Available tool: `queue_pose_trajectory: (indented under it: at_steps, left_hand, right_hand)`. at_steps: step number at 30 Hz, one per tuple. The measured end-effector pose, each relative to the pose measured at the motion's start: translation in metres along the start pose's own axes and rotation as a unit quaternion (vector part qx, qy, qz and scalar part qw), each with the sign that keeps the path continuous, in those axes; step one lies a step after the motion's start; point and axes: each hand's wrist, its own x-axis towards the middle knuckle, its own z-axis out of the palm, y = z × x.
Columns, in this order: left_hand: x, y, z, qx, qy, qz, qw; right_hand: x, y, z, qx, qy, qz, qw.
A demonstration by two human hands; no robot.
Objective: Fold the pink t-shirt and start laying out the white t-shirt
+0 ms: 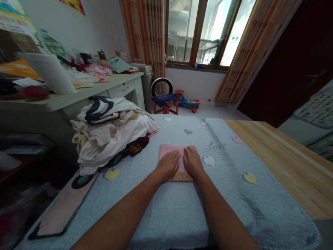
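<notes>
2 hands, the left hand (pixel 169 164) and the right hand (pixel 193 161), lie on the folded pink cloth (pixel 181 166), maybe to press it flat. Their fingers are stretched out, gripping nothing. It sits on the blue blanket (pixel 177 215).

Your left hand (pixel 169 165) and right hand (pixel 193 162) partly cover the pink cloth (pixel 181 166); its lettering (pixel 183 176) is unreadable; frame's bottom edge cuts your forearms (pixel 125 211).
</notes>
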Motion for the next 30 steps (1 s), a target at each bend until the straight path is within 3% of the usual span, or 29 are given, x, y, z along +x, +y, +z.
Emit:
queue_pose_trajectory:
  at_steps: [6,20,26,30]
  left_hand:
    - [0.0,0.004,-0.007,-0.004,-0.033,-0.03,0.999]
    - [-0.002,0.007,-0.012,0.01,-0.012,-0.1,0.995]
    - [0.0,-0.002,-0.012,0.042,0.009,-0.125,0.991]
    - [0.001,-0.008,-0.015,0.051,0.01,-0.131,0.99]
  right_hand:
    - [0.001,-0.003,-0.006,-0.016,-0.005,-0.009,1.0]
    - [0.001,-0.011,-0.016,-0.06,-0.073,0.038,0.995]
    - [0.0,-0.009,-0.012,-0.034,-0.043,0.065,0.996]
    - [-0.001,-0.012,-0.018,-0.006,0.021,0.011,1.0]
